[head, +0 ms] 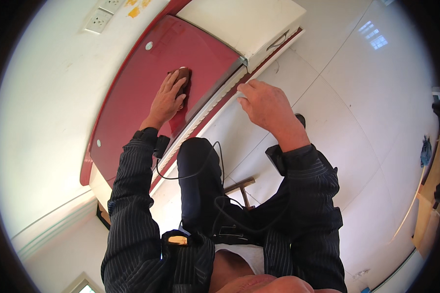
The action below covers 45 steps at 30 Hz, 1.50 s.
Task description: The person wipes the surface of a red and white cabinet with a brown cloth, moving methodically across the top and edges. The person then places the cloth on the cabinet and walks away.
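My left hand (165,98) lies on a folded brown cloth (185,77), pressing it against the red glossy top (139,91) of a low cabinet. The fingers are spread over the cloth, and its underside is hidden. A darker, wet-looking streak runs along the surface beside and below the cloth. My right hand (266,104) hangs in the air beyond the cabinet's front edge, over the pale tiled floor, its fingers curled. Nothing shows in it, though the palm is hidden from view.
A white drawer unit (242,25) with a metal handle stands at the cabinet's far end. Wall sockets (98,21) are at upper left. Black cables (190,178) loop over my knees. A wooden stool part (245,190) shows between my legs. A stick with blue material (425,152) lies far right.
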Available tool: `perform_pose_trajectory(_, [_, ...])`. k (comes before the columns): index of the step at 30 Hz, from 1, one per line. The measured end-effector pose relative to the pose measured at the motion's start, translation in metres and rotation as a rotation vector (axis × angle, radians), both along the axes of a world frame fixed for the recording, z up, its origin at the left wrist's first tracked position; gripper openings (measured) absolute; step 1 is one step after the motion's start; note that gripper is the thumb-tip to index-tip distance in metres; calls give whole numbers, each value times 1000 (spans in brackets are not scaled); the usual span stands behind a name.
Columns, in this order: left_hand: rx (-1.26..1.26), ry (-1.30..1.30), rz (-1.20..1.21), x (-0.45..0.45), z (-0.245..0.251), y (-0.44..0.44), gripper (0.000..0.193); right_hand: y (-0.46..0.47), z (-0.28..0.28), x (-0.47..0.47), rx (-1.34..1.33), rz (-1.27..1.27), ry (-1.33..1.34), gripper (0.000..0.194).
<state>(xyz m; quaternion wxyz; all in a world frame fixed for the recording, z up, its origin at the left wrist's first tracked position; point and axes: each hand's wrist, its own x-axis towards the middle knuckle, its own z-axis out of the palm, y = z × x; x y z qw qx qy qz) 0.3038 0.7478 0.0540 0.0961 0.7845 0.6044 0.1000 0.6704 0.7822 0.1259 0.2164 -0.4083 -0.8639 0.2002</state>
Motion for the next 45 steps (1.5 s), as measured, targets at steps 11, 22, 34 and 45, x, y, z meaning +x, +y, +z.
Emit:
perform_pose_trajectory(11, [-130, 103, 195, -45, 32, -107, 75, -1, 10, 15, 33, -24, 64, 15])
perform_pose_trajectory(22, [3, -95, 196, -17, 3, -54, 74, -3, 7, 59, -4, -67, 66, 16])
perform_pose_trajectory(34, [28, -47, 211, 74, -5, 66, 72, 0, 4, 63, 75, -74, 67, 17])
perform_pose_trajectory(45, [48, 14, 215, 73, -8, 68, 69, 2, 1, 68, 108, -91, 78, 17])
